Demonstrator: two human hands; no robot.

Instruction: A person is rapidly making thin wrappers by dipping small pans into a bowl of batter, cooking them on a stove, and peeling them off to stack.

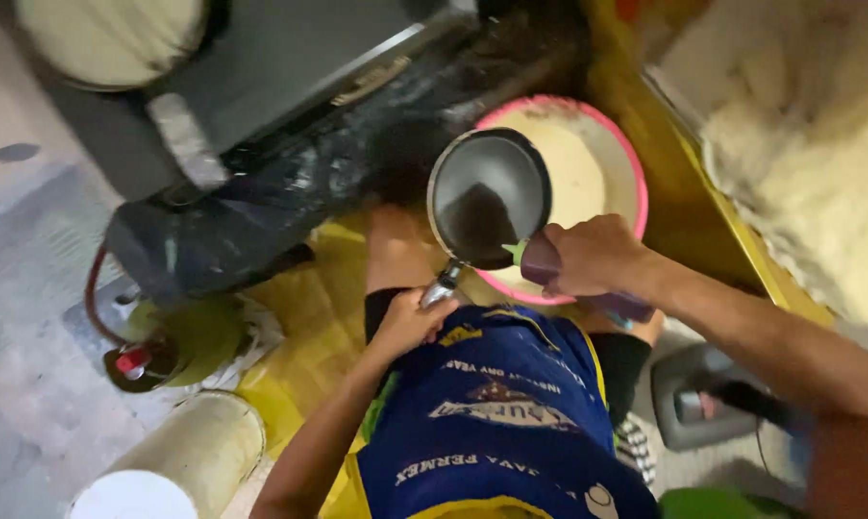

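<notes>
While the right hand (593, 255) is clamped around the dark purple grip of a metal pan (489, 197), the pan hangs tilted over the pink basin (634, 183), its mouth turned toward the camera and its inside bare and grey. The basin stands on the floor before the person's knees, against the yellow edge of a low tray (732, 226) of pale dough, and holds a pale, smooth batter. The left hand (410, 322) is closed on a small shiny metal piece (442, 285) just under the pan's rim; what that piece is cannot be made out.

The pan looks stiff and thin-walled, probably light when empty, and its polished wall would be slippery, so the moulded grip is the sound place to hold it. The basin looks heavy with batter and apt to slop; both hands on its rim would suit it.

The grip's far end is hidden by the fingers, the basin's near rim by the pan, and the dark machine (290, 144) behind is blurred and cut off.
</notes>
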